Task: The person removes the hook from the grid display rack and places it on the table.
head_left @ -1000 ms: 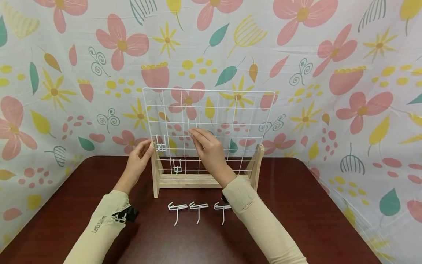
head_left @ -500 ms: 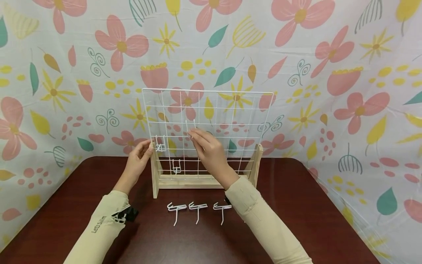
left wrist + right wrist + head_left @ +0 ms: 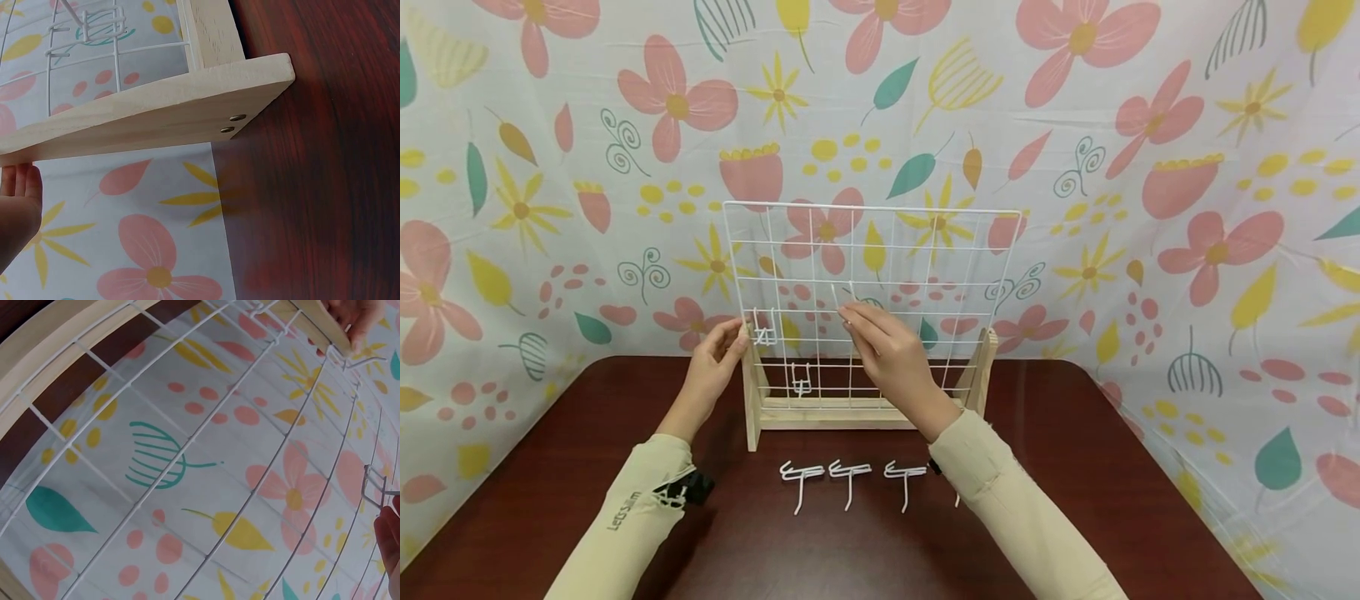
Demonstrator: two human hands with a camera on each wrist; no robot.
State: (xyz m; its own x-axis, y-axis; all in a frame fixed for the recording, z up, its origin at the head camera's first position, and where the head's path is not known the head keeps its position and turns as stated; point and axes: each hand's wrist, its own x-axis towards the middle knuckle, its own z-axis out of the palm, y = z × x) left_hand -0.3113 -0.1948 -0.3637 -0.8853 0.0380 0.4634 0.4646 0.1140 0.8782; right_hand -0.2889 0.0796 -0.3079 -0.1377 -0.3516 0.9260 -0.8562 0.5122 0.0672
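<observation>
A white wire grid panel (image 3: 871, 245) stands upright in a wooden stand (image 3: 835, 418). My left hand (image 3: 718, 354) grips the top of the stand's left side post (image 3: 752, 400); in the left wrist view its fingers (image 3: 22, 181) touch the post's edge. My right hand (image 3: 887, 350) pinches a white wire hook (image 3: 365, 481) in front of the grid's middle, its two prongs pointing up. Whether this hook touches the grid is hard to tell. Two similar hooks hang on the grid, an upper left hook (image 3: 764, 336) and a lower hook (image 3: 802, 386).
Several loose white hooks lie in a row on the dark red table (image 3: 850, 550) before the stand, among them a left hook (image 3: 802, 474) and a middle hook (image 3: 850, 470). The right sleeve partly covers the rightmost one. A flowered cloth (image 3: 625, 208) hangs behind.
My right hand, with the hook, has moved slightly right and down before the grid. The sleeve now uncovers a bit of the rightmost loose hook. My left hand stays on the post.
</observation>
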